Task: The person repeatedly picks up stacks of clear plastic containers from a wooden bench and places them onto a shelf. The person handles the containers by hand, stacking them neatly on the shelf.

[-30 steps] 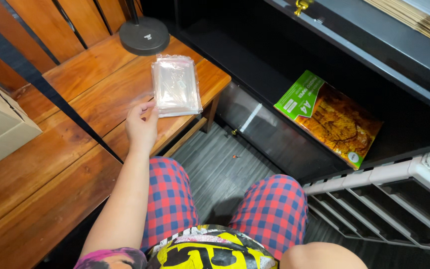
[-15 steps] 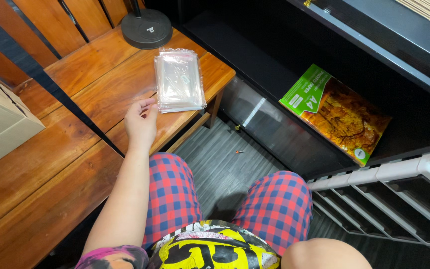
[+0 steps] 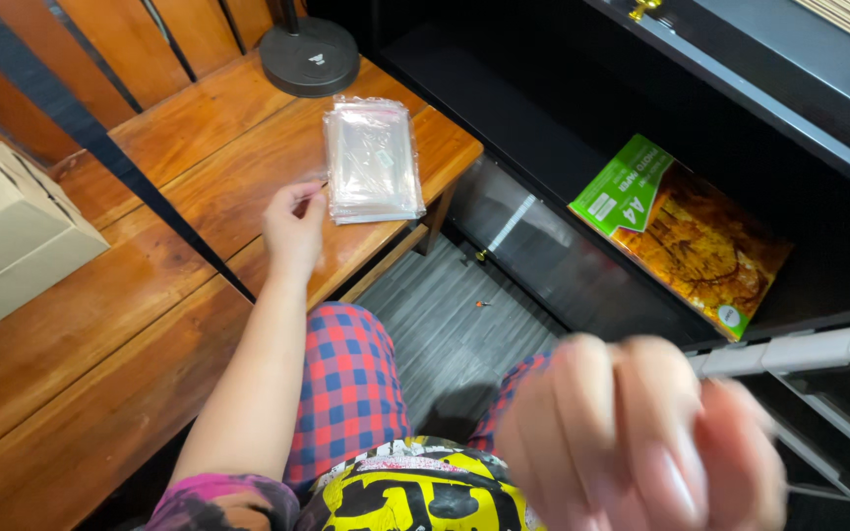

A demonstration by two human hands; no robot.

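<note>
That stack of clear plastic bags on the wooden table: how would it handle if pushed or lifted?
The stack of clear plastic bags looks thin and glossy, so probably floppy and light. The smooth film likely lets the sheets slide apart. It lies flat on the wooden table, so rolling or tipping seems unlikely.

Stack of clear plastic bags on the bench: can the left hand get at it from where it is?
Probably yes. The left hand rests on the wooden bench right beside the stack of clear plastic bags, fingers at its left edge, with nothing lying between them. Whether they touch is unclear.
</note>
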